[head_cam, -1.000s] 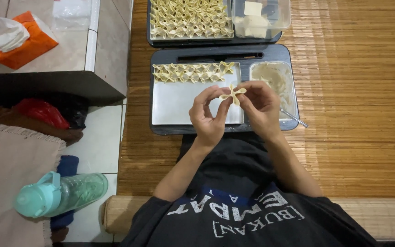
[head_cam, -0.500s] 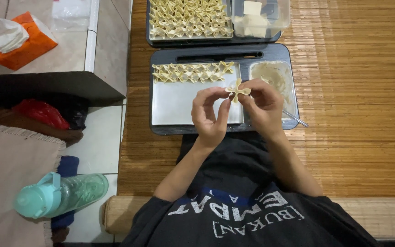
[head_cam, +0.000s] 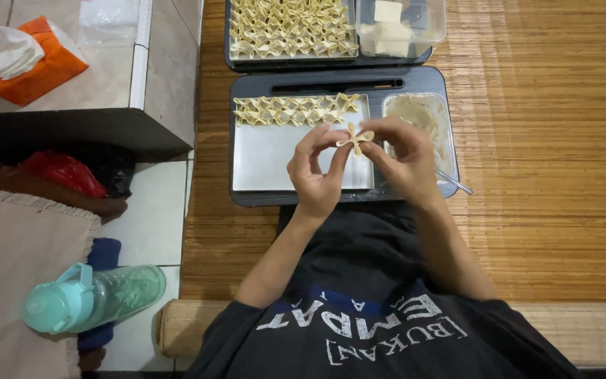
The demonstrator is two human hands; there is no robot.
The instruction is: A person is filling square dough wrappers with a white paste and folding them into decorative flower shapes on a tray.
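**Folded dumpling pinched between both hands over the tray**

Above the near tray (head_cam: 247,168), just beyond the person's dark shirt, the left hand (head_cam: 317,172) and the right hand (head_cam: 405,158) meet around one small folded dumpling (head_cam: 354,138). Thumb and forefinger of each hand close narrowly on it, the left at its left wing, the right at its right wing; the other fingers curl loosely and hold nothing. The dumpling hangs in the air over the bare metal part of the tray, not touching it.

It looks light and soft: thin pale dough, easily torn or squashed, probably a little tacky where it is pressed. The safest hold seems to be at the pinched waist or the wing edges, with gentle pressure only.

Its shape is a bow, with the long axis running left to right across the view, wings pointing outward toward each hand and a short tail pointing down toward the person.

Just beyond the hands, a row of finished dumplings (head_cam: 292,110) lies along the tray's far edge, beside a container of filling (head_cam: 422,116) with a utensil (head_cam: 454,182). Farther still, a second tray (head_cam: 227,42) is packed with dumplings, with a clear box of wrappers (head_cam: 394,24) alongside, all resting on a woven mat (head_cam: 548,175).
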